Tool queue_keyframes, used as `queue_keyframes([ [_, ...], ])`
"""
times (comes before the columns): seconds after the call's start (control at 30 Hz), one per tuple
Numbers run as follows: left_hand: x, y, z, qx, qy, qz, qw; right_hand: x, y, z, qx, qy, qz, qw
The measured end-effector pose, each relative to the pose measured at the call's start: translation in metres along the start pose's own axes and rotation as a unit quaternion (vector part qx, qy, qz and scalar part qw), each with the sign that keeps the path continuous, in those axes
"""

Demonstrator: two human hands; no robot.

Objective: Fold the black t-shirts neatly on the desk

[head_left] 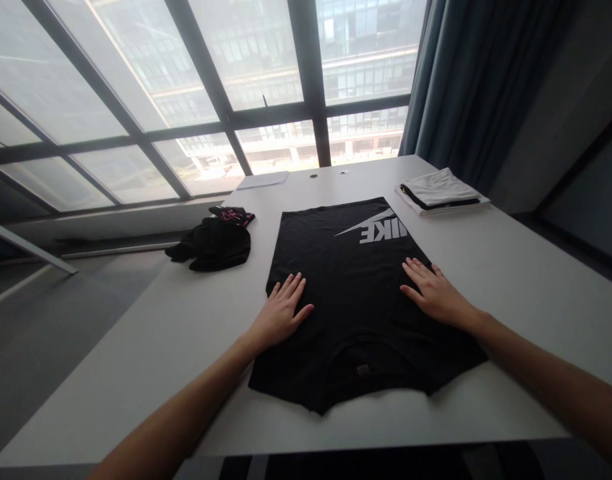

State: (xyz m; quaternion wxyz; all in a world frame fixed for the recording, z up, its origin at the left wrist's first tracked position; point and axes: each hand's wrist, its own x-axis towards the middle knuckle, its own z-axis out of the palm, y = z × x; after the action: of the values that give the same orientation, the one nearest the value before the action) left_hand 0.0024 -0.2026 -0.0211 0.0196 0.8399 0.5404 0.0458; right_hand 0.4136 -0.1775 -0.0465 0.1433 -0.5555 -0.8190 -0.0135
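A black T-shirt [346, 287] with a grey NIKE print lies spread flat on the white table [151, 360]. Its neckline faces me, and the print, upside down from here, is at the far right. My left hand [282, 312] rests palm down on the shirt's left side, fingers stretched out. On the right side, my right hand [433, 291] also lies flat on the fabric with its fingers extended. Neither hand grips anything. A small label shows inside the collar near the table's front edge.
To the left sits a crumpled black garment pile [213, 243] with a pink pattern on part of it. Folded white and black clothes [443, 190] are stacked at the back right. Papers [263, 180] lie at the far edge, before the windows. A blue curtain [461, 87] hangs beyond.
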Motion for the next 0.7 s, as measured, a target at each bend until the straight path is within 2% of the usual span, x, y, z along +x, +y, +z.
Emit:
queue_keyframes([
  [0.2, -0.001, -0.004, -0.008, -0.024, 0.027, -0.014, 0.999, 0.002, -0.002, -0.010, -0.001, 0.048, -0.014, 0.999],
  [0.37, 0.000, -0.006, -0.002, -0.019, 0.016, -0.020, 0.999, 0.001, 0.000, -0.001, 0.004, -0.003, -0.022, 1.000],
  [0.47, 0.000, -0.004, -0.004, -0.020, 0.044, -0.010, 0.999, 0.000, 0.002, 0.003, 0.008, -0.010, -0.017, 1.000],
  [0.6, -0.007, 0.015, -0.023, -0.051, 0.077, 0.062, 0.994, 0.000, 0.001, 0.001, 0.014, 0.001, -0.021, 1.000],
  [0.7, -0.019, 0.048, -0.042, -0.109, 0.016, 0.181, 0.977, 0.000, -0.001, 0.000, 0.012, 0.001, -0.020, 1.000],
])
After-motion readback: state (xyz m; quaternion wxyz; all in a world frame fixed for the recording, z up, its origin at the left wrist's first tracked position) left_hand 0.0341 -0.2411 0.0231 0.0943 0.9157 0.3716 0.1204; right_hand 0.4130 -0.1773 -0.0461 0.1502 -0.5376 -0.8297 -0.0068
